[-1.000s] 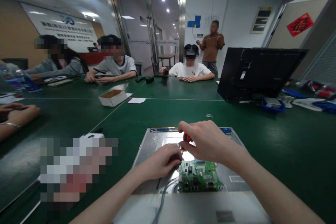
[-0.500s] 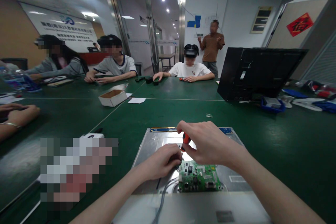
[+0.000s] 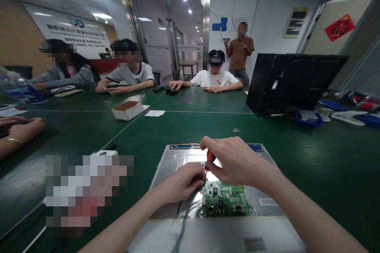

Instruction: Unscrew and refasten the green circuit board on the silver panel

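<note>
My right hand (image 3: 233, 160) is closed around the red and black handle of a screwdriver (image 3: 210, 155), whose thin shaft points down. Its tip meets the upper left corner of a green circuit board (image 3: 226, 199), partly hidden by fingers. Beside that corner my left hand (image 3: 185, 182) is curled, thumb and fingers together near the shaft; what they pinch is hidden. The board lies on the silvery metal back of a flat display panel (image 3: 166, 162). A grey cable (image 3: 184, 225) runs from the board's left side toward me.
A black monitor (image 3: 293, 83) stands at the right behind a blue tray (image 3: 308, 120). An open white box (image 3: 127, 111) sits farther off, left of centre. At left lies a phone (image 3: 107, 153), mostly pixelated. Another person's hands (image 3: 25, 128) rest at the left edge; several people are beyond.
My right hand has shifted very slightly on the screwdriver; my left hand and the board stay in place. Across the table, a person's hand has lowered a dark object onto the tabletop.
</note>
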A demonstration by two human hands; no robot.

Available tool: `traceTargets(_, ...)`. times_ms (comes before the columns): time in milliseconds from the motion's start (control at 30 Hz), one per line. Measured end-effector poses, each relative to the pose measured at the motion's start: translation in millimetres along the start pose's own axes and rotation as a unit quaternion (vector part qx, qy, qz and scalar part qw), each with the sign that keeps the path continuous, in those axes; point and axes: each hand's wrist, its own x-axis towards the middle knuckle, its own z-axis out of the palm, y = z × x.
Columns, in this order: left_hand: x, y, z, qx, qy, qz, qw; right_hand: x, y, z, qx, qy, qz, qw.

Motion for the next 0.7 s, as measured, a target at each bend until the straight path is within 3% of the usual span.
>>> traceTargets(700,1.0,2.0,-2.9,0.007,-0.003,0.001,1.000,0.8,-0.8,-0.4,0.004,0.007,0.011,1.000)
